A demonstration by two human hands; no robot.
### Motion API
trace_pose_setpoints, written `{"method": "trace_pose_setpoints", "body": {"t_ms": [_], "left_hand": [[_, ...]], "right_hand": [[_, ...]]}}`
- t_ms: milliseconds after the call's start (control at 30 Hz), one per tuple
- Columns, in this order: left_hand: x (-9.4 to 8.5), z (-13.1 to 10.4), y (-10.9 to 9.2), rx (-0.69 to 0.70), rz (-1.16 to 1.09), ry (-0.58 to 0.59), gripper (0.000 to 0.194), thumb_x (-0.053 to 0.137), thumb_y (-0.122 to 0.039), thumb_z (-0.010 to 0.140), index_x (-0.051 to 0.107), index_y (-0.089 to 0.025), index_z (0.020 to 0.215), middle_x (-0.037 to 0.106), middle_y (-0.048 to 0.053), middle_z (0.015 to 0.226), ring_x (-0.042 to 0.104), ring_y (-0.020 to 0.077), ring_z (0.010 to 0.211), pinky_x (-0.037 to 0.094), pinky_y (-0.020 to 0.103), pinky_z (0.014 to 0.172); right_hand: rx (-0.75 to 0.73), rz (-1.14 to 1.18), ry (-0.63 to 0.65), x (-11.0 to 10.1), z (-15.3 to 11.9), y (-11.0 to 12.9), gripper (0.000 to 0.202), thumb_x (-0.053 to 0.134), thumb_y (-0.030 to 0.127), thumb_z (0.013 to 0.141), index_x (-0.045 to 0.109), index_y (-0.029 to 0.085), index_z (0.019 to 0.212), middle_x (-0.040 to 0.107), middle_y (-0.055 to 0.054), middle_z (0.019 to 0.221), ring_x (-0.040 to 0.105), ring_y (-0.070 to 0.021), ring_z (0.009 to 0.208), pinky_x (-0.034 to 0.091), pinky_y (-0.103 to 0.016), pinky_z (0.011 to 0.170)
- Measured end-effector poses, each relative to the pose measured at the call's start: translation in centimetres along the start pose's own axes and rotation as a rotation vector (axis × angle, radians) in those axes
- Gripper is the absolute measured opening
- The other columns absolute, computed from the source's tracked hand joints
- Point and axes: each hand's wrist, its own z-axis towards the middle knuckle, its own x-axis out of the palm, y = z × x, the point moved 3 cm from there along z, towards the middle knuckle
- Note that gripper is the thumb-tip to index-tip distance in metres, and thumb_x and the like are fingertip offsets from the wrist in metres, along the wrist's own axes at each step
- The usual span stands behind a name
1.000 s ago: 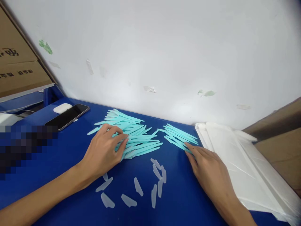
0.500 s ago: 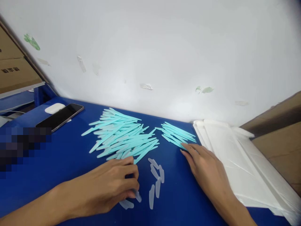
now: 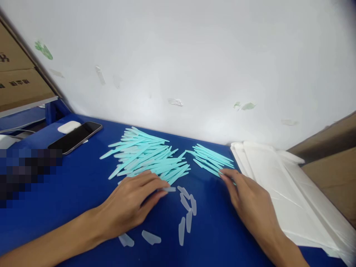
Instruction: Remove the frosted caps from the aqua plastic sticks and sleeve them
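My left hand (image 3: 133, 202) pinches a small translucent blade cap (image 3: 170, 189) between thumb and fingertips, just in front of a large heap of turquoise eyebrow razors (image 3: 144, 154). With thumb and fingers closed, my right hand (image 3: 250, 200) grips the near end of one turquoise eyebrow razor (image 3: 208, 170). That razor lies along the front of a smaller, roughly aligned group of razors (image 3: 215, 156). Between my hands, several loose translucent caps (image 3: 181, 231) are scattered on the table. Another cap (image 3: 151, 237) rests nearer to me, and one more (image 3: 127, 240) shows partly beside my left forearm.
A stack of white plastic bags or sheets (image 3: 278, 193) covers the right of the blue table (image 3: 83, 185). Far left are a phone (image 3: 76, 137) and a white case (image 3: 69, 127). Cardboard boxes (image 3: 22, 83) stand at the left; a white wall (image 3: 194, 66) closes the back.
My left hand has lifted a cap off the table and moved up and slightly right with it. My right hand stays by the same razor, its fingers slightly shifted.
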Motion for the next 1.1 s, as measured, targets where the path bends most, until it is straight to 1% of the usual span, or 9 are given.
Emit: {"method": "trace_pose_setpoints", "body": {"t_ms": [67,167,233,333,467,633,867,1000,1100], "left_hand": [[-0.3,0.2,0.7,-0.098,-0.023,-0.105,0.024,0.054,-0.021,0.104,0.065,-0.025,0.124,0.070,0.003,0.101,0.065,0.0147,0.081,0.052,0.026,0.070],[-0.8,0.6,1.5,-0.267,-0.088,-0.154,0.024,0.053,-0.029,0.104,0.070,-0.026,0.120,0.070,0.002,0.095,0.059,0.0117,0.065,0.046,0.023,0.055],[-1.1,0.8,1.7,-0.346,-0.118,-0.161,0.025,0.053,-0.035,0.104,0.073,-0.026,0.116,0.071,0.003,0.093,0.059,0.0127,0.065,0.045,0.024,0.053],[-1.4,0.9,1.8,-0.396,-0.162,-0.161,0.027,0.055,-0.041,0.102,0.075,-0.027,0.113,0.073,0.003,0.094,0.062,0.0149,0.070,0.047,0.025,0.056],[-1.1,0.7,1.7,-0.410,-0.205,-0.135,0.025,0.057,-0.042,0.101,0.075,-0.029,0.114,0.074,0.002,0.096,0.065,0.0161,0.077,0.050,0.024,0.058],[-0.9,0.7,1.8,-0.397,-0.185,-0.126,0.024,0.056,-0.040,0.101,0.074,-0.028,0.114,0.073,0.002,0.098,0.062,0.0148,0.073,0.049,0.024,0.056],[-1.2,0.9,1.5,-0.357,-0.173,-0.145,0.019,0.058,-0.035,0.101,0.075,-0.028,0.108,0.074,0.001,0.099,0.062,0.0131,0.071,0.046,0.022,0.053],[-1.1,0.8,1.5,-0.354,-0.170,-0.138,0.019,0.059,-0.033,0.100,0.075,-0.027,0.108,0.075,0.002,0.098,0.061,0.0130,0.069,0.045,0.023,0.052],[-0.9,0.9,1.3,-0.343,-0.205,-0.122,0.019,0.058,-0.031,0.101,0.075,-0.027,0.108,0.074,0.001,0.096,0.061,0.0125,0.068,0.044,0.022,0.052]], "right_hand": [[-0.102,0.101,-0.065,-0.6,0.2,0.9,0.015,0.059,0.022,0.101,0.065,0.017,0.114,0.077,-0.007,0.098,0.073,-0.0189,0.081,0.057,-0.031,0.072],[-0.278,0.248,-0.154,-1.7,0.6,2.5,0.018,0.064,0.009,0.095,0.067,0.017,0.111,0.078,-0.008,0.096,0.074,-0.0190,0.086,0.059,-0.031,0.077],[-0.320,0.322,-0.195,-2.2,0.8,3.1,0.023,0.063,0.003,0.093,0.069,0.017,0.111,0.078,-0.009,0.094,0.075,-0.0194,0.085,0.061,-0.031,0.075],[-0.296,0.353,-0.191,-2.3,0.8,3.1,0.029,0.061,-0.002,0.091,0.070,0.016,0.112,0.078,-0.009,0.094,0.075,-0.0181,0.084,0.062,-0.030,0.076],[-0.238,0.343,-0.187,-1.8,0.3,2.7,0.032,0.060,0.001,0.092,0.072,0.021,0.113,0.079,-0.003,0.098,0.076,-0.0174,0.089,0.063,-0.028,0.083],[-0.137,0.396,-0.200,-1.2,0.0,2.5,0.028,0.068,0.006,0.091,0.071,0.022,0.114,0.079,0.000,0.101,0.076,-0.0158,0.090,0.062,-0.026,0.087],[-0.062,0.459,-0.202,-1.5,0.2,2.2,0.031,0.064,0.007,0.093,0.071,0.026,0.117,0.078,0.003,0.091,0.074,-0.0127,0.072,0.062,-0.023,0.069],[-0.032,0.469,-0.219,-1.6,0.1,2.0,0.030,0.064,0.007,0.093,0.072,0.025,0.115,0.078,0.002,0.091,0.074,-0.0135,0.074,0.061,-0.024,0.073],[-0.072,0.460,-0.223,-1.6,0.2,2.3,0.030,0.066,0.007,0.092,0.072,0.024,0.115,0.079,0.002,0.093,0.074,-0.0133,0.075,0.061,-0.023,0.074]]}}
